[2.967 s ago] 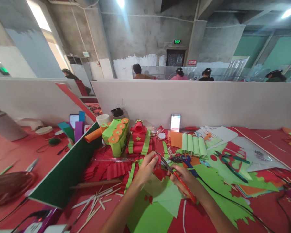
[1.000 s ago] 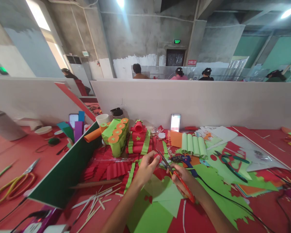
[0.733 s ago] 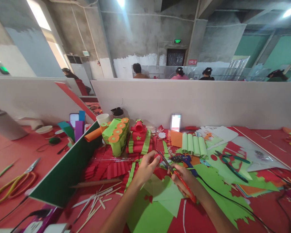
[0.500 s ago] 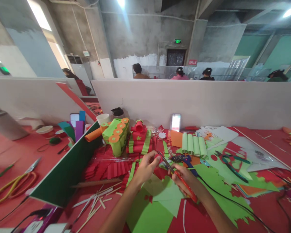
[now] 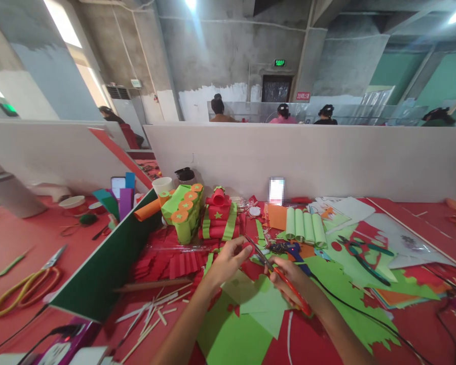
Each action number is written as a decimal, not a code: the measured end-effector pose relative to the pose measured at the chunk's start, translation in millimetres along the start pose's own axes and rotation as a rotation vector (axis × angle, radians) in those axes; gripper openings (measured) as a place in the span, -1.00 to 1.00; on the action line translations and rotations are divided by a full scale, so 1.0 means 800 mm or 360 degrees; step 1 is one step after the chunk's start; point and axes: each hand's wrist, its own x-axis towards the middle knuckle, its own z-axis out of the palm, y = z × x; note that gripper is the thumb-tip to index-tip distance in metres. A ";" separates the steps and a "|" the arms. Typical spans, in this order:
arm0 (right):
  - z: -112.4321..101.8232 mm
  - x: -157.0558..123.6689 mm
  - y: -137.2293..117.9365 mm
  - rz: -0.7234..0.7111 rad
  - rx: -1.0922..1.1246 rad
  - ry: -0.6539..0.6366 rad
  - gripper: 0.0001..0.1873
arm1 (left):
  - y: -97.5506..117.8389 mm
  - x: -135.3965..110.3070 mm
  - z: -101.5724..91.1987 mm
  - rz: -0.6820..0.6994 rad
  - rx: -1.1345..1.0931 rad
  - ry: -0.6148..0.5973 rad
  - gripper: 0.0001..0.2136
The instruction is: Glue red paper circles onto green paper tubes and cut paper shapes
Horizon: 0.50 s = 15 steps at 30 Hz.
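Note:
My right hand (image 5: pixel 289 281) grips red-handled scissors (image 5: pixel 279 278), their blades pointing up-left toward my left hand. My left hand (image 5: pixel 228 261) pinches a small red paper piece (image 5: pixel 246 248) at the blade tips. Both hands hover over green paper sheets (image 5: pixel 251 309) on the red table (image 5: pixel 19 238). Just behind the hands stand a red rolled-paper model with green bands (image 5: pixel 217 218) and a green model with orange discs (image 5: pixel 182 210).
A green divider board (image 5: pixel 102 268) runs diagonally at the left, with wooden sticks (image 5: pixel 152 317) at its foot. A blue glue gun (image 5: pixel 291 249), green paper rolls (image 5: pixel 306 225), green-handled pliers (image 5: pixel 359 253) and paper scraps lie to the right. Yellow-handled scissors (image 5: pixel 23 286) lie far left. People sit beyond the white partition (image 5: pixel 307 157).
My hands have stayed almost in place with the scissors at the red piece. Three seconds ago something brown and blurred was over the yellow-handled scissors at far left; it is gone.

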 end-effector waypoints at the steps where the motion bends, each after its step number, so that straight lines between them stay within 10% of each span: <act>1: 0.000 0.000 0.000 0.0023 0.0004 0.0006 -0.38 | 0.000 0.000 0.000 0.0000 0.0000 -0.0004 -0.69; 15: -0.002 -0.017 -0.034 -0.0062 -0.0203 0.0003 -0.44 | -0.001 0.001 -0.003 -0.0035 0.0026 0.0003 -0.68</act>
